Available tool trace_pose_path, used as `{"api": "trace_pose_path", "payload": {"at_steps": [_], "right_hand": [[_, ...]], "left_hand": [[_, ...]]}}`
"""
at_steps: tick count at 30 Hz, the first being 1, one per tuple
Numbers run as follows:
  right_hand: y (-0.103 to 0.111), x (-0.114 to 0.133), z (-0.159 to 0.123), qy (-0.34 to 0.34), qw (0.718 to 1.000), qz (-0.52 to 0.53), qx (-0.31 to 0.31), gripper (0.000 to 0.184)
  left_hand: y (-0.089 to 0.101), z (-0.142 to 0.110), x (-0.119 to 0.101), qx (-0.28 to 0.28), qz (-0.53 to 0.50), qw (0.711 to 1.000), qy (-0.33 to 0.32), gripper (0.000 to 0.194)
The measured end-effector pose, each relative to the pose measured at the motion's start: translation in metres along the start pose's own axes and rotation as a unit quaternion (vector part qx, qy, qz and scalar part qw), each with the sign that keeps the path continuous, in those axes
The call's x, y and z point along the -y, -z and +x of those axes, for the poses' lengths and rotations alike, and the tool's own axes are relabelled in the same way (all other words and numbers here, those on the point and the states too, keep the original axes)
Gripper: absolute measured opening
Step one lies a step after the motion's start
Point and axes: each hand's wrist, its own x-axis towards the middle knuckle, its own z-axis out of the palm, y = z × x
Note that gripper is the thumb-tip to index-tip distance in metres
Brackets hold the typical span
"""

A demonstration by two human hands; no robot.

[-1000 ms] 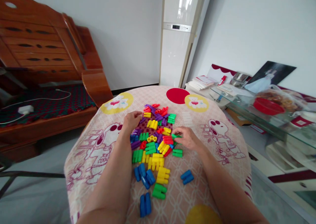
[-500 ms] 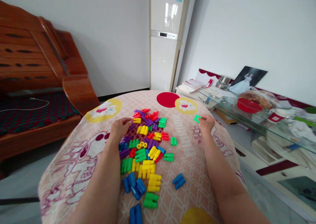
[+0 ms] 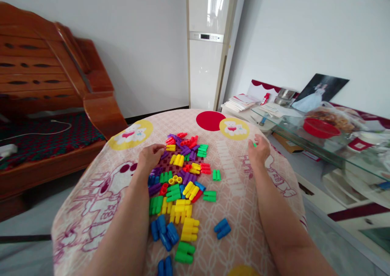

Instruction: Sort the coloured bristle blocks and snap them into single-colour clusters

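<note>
My left hand (image 3: pixel 150 157) is at the far left edge of a heap of plastic toy building blocks. Its fingers are pressed together, with the tips right beside a yellow block (image 3: pixel 171 147); whatever they hold is hidden. Off to the right, over the cloth, my right hand (image 3: pixel 259 149) curls its fingers around a green block (image 3: pixel 255 145). Only a sliver of that block shows between the thumb and fingers. Between my arms lie several more blocks, among them a green block (image 3: pixel 216 175), a purple block (image 3: pixel 185 150) and a blue block (image 3: pixel 222 228).
A patterned cloth (image 3: pixel 106 211) covers the round table. A wooden bench (image 3: pixel 100 109) stands at left and a tall white air conditioner (image 3: pixel 204 73) behind. On the right, a glass-topped cabinet (image 3: pixel 283 132) bears a red bowl (image 3: pixel 319 128), papers (image 3: pixel 240 102) and a photo (image 3: pixel 319 90).
My right hand has drawn the green block inward between its fingers, so less of it shows. My left hand stays by the heap. The view has shifted slightly.
</note>
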Motion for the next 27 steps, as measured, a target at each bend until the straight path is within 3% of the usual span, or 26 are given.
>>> {"api": "trace_pose_path", "payload": {"at_steps": [3,6,9,12,20,27], "right_hand": [[-0.011,0.039,-0.02,0.115,0.983,0.09,0.109,0.045],[-0.029,0.073,-0.048,0.226,0.928,0.156,0.253,0.051],[-0.044,0.092,-0.071,0.299,0.879,0.125,0.35,0.049],[-0.05,0.096,-0.08,0.338,0.858,0.073,0.38,0.038],[-0.044,0.073,-0.06,0.232,0.919,0.007,0.318,0.007],[-0.027,0.048,-0.039,0.118,0.949,0.048,0.289,0.011]], "left_hand": [[-0.001,0.001,-0.001,0.002,0.001,1.0,0.002,0.039],[-0.002,0.001,0.0,0.003,0.0,1.0,0.005,0.038],[-0.003,0.001,0.0,-0.001,-0.006,1.0,0.0,0.039],[-0.004,0.001,0.0,-0.001,-0.006,1.0,0.001,0.039],[-0.002,0.001,0.001,0.0,-0.01,1.0,-0.005,0.038],[0.001,-0.001,-0.001,-0.009,-0.007,1.0,-0.008,0.033]]}}
